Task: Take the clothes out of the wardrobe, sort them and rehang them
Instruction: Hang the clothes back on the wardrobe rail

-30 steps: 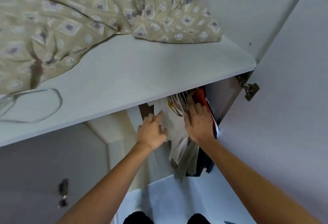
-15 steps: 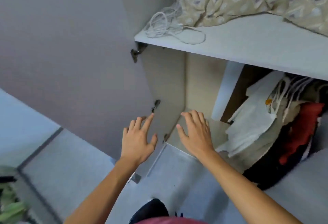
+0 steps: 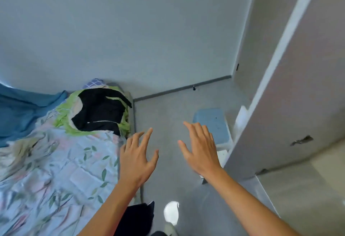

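My left hand (image 3: 138, 155) and my right hand (image 3: 200, 151) hover side by side over the grey floor, fingers spread, holding nothing. A black garment (image 3: 100, 112) lies on a green one (image 3: 63, 116) at the far end of the bed (image 3: 56, 170), left of my hands. The open wardrobe door (image 3: 291, 93) stands at the right edge; the wardrobe's inside and its hanging clothes are out of view.
A light blue stool (image 3: 214, 125) stands on the floor just beyond my right hand, beside the door. A blue cloth (image 3: 18, 108) covers the far left of the bed. Dark fabric (image 3: 138, 217) lies near my feet. Grey wall behind.
My view has swung left from the wardrobe's inside to the bed and floor. Both hands left the hanging clothes and now float spread with nothing in them.
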